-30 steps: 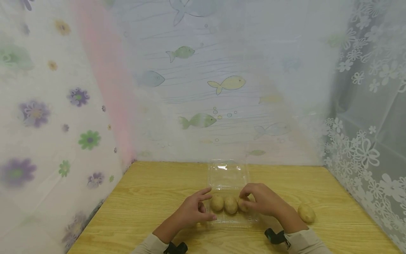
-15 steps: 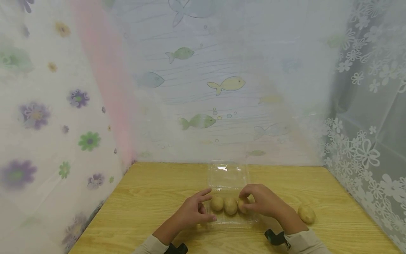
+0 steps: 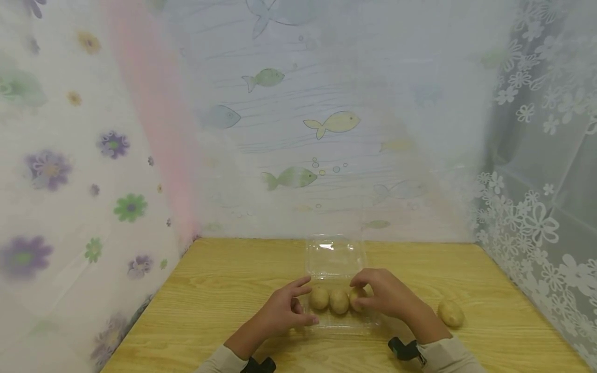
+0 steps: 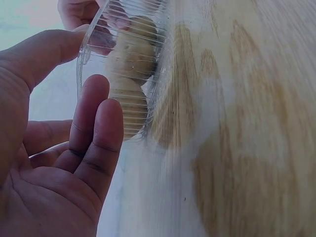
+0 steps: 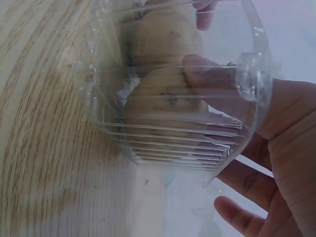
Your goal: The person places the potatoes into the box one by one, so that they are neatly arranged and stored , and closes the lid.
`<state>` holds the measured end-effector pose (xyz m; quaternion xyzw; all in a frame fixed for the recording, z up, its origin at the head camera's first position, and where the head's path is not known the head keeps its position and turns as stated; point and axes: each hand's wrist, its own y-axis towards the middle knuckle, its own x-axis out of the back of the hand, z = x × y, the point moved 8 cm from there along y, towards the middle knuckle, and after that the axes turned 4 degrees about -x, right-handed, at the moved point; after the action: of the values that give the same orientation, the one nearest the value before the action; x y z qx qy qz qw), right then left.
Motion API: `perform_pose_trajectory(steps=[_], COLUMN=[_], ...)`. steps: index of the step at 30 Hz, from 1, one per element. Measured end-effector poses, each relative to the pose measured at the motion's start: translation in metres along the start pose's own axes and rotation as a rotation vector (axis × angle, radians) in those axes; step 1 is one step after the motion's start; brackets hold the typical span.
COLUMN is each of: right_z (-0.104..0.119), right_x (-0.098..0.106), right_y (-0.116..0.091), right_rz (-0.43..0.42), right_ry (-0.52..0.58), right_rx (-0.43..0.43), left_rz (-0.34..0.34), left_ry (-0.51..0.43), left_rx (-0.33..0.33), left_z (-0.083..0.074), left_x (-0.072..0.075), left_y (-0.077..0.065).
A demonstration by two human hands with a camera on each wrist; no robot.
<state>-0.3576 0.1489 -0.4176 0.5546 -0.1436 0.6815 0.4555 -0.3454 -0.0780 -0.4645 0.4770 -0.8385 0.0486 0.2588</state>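
A clear plastic clamshell box [image 3: 342,324] lies unfolded on the table, its lid [image 3: 336,254] raised at the back. Three potatoes sit in a row inside: a left one [image 3: 319,299], a middle one [image 3: 339,301] and a right one [image 3: 358,299]. My left hand [image 3: 282,308] spans the box's left end. Its thumb touches the rim, while other fingers rest loosely beside the ribbed wall [image 4: 131,101]. Reaching over the right end, my right hand [image 3: 389,295] holds the right potato [image 5: 165,106] between thumb and fingers, partly covering it.
Another potato [image 3: 451,313] lies on the wooden table [image 3: 224,290], right of my right wrist. Printed curtains surround the table, with a fish-patterned one [image 3: 280,129] behind. Dark wrist cameras show on both wrists.
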Motion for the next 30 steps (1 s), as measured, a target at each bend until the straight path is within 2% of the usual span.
perform_pose_trajectory(steps=[17, 30], right_z=[-0.003, -0.009], right_x=[0.000, 0.020], right_y=[-0.001, -0.011], right_rz=[-0.054, -0.130], right_ry=[-0.084, -0.077], right_rx=[0.013, 0.016], left_rz=[0.003, 0.006], left_ry=[0.005, -0.011], left_rx=[-0.007, 0.004], left_z=[0.001, -0.001], left_x=[-0.001, -0.001], left_y=[-0.002, -0.002])
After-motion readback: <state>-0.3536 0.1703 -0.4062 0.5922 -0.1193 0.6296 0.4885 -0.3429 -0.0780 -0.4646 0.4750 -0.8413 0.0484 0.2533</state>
